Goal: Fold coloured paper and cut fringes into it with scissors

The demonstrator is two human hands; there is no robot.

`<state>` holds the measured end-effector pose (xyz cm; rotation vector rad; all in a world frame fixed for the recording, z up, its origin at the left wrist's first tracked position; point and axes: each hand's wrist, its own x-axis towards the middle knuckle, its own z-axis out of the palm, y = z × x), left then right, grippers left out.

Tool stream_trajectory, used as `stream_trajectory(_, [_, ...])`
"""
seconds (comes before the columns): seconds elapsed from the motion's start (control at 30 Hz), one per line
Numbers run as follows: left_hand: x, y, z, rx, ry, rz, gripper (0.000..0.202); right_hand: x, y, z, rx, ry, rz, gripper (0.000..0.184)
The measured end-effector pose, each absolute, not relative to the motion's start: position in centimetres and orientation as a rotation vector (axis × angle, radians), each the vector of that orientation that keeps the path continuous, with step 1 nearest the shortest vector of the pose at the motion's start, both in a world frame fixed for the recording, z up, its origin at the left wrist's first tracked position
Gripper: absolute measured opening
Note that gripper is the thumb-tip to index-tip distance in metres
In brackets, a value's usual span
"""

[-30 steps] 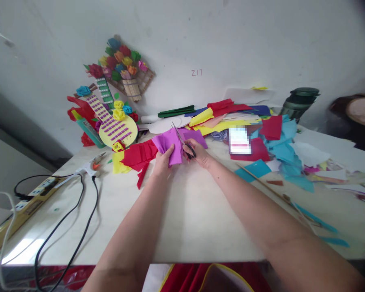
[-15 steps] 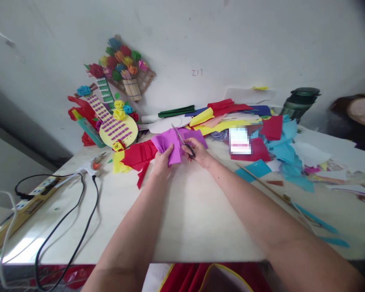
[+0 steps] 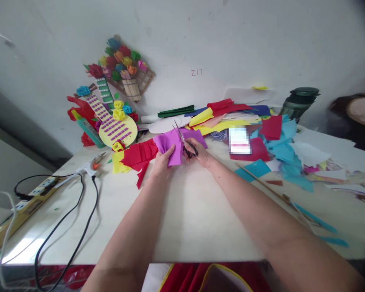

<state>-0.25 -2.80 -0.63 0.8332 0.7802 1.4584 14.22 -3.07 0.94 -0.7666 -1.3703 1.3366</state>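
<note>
My left hand (image 3: 163, 161) pinches a folded piece of purple paper (image 3: 170, 146) and holds it up over the white table (image 3: 182, 211). My right hand (image 3: 199, 153) grips black-handled scissors (image 3: 184, 140) with the blades apart and pointing up and away, set against the right edge of the purple paper. Red crepe paper (image 3: 138, 156) lies just left of my left hand, with a yellow scrap under it.
A paper guitar with flowers (image 3: 112, 123) leans on the wall at back left. Coloured paper sheets (image 3: 231, 117) pile up at the back right, near a dark green bottle (image 3: 298, 103). A power strip (image 3: 33, 198) with black cables lies left. A thin wooden stick (image 3: 261, 182) lies right.
The scissor blades have opened slightly and shifted a little to the right along the purple paper. My left hand stays put with the paper.
</note>
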Motion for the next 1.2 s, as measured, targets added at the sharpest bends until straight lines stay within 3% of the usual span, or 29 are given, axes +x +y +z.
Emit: stream_trajectory(1.2, [-0.1, -3.5, 0.1, 0.823, 0.861, 1.462, 0.041, 14.6, -2.6, 0.3, -0.771, -1.392, 1.324, 0.044])
